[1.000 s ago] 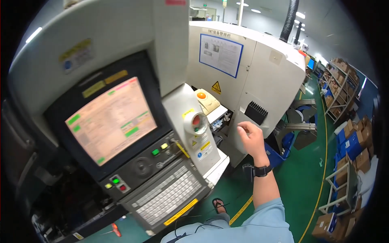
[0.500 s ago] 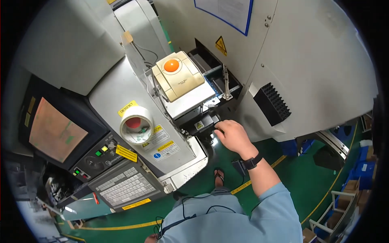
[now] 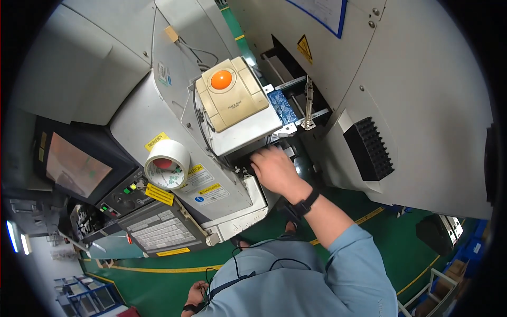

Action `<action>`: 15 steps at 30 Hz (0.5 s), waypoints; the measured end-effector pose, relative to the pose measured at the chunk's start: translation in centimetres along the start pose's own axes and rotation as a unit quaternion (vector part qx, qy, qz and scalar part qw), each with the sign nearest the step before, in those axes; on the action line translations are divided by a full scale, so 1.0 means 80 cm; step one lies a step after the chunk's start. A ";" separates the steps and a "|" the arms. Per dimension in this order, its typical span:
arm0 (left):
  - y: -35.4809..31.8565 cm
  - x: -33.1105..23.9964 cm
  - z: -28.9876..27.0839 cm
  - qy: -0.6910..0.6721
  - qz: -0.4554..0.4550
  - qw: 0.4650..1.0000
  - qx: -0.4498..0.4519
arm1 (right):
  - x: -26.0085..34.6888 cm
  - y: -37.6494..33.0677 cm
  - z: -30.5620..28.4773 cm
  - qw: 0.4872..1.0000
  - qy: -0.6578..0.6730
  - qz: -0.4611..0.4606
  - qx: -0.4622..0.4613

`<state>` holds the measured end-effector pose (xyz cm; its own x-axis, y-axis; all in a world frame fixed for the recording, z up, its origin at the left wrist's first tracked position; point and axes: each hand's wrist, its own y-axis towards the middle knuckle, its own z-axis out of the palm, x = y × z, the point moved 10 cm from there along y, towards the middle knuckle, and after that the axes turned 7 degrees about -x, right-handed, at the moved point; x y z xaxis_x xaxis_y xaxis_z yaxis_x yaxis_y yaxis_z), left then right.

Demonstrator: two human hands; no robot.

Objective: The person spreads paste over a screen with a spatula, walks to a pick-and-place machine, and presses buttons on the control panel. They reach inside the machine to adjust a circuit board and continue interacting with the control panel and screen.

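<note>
My right hand (image 3: pixel 274 170) reaches in just below the white platform (image 3: pixel 248 136), which carries a beige trackball (image 3: pixel 235 103) with an orange ball. Its fingers bend downward into shade beside a small grey box (image 3: pixel 288 151); the fingertips are partly hidden, so a grip cannot be told. Low at the left of my body hangs my left hand (image 3: pixel 197 293), fingers loosely curled, close to a thin black cable (image 3: pixel 210 276). I see nothing held in it. Beyond the platform, a blue circuit board (image 3: pixel 283 108) lies between metal rails (image 3: pixel 315 114).
A roll of tape (image 3: pixel 168 164) encircles a red button on the grey machine housing. Below it are a keyboard (image 3: pixel 161 232) and a screen (image 3: pixel 79 166). To the right, a large pale machine panel (image 3: pixel 422 105) bears a black ridged block (image 3: pixel 369 149). Green floor (image 3: pixel 348 203) lies beneath.
My right hand has moved left and slightly up, in under the platform's edge. My left hand shows more fully. The view has shifted, and more of the blue board is visible.
</note>
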<state>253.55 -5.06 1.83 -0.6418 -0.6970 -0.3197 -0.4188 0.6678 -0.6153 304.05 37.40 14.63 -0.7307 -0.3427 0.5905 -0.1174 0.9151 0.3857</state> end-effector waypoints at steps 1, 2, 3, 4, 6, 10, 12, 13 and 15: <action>-0.007 0.064 0.001 0.002 -0.012 1.000 -0.006 | 0.004 0.020 0.015 0.999 -0.002 0.013 0.041; 0.011 0.080 0.017 0.028 0.034 0.999 0.007 | 0.007 0.034 0.030 0.996 -0.010 0.027 0.084; 0.027 0.099 0.032 0.055 0.077 0.995 0.018 | 0.010 0.050 0.052 0.991 -0.016 0.029 0.128; 0.005 0.127 0.038 0.082 0.120 0.989 0.031 | 0.013 0.064 0.073 0.985 -0.022 0.031 0.171; -0.008 0.139 0.052 0.046 0.104 0.993 0.021 | 0.002 0.088 0.086 0.998 -0.005 -0.049 -0.041; -0.029 0.121 0.048 0.034 0.065 0.996 -0.054 | -0.005 0.124 0.098 0.982 -0.016 -0.150 -0.114; -0.031 0.108 0.037 0.090 0.048 0.992 -0.079 | -0.030 0.135 0.112 0.985 -0.020 -0.106 -0.133; -0.027 0.096 0.037 0.088 0.048 0.992 -0.075 | -0.036 0.145 0.121 0.986 -0.020 -0.086 -0.144; -0.016 0.080 0.032 0.086 0.053 0.992 -0.080 | -0.037 0.163 0.121 0.983 -0.014 -0.051 -0.176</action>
<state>251.62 -11.06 -1.32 -0.7819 -0.5753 -0.2402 -0.4313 0.7774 -0.4578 298.15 52.38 11.04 -0.7463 -0.4180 0.5179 0.0448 0.7448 0.6657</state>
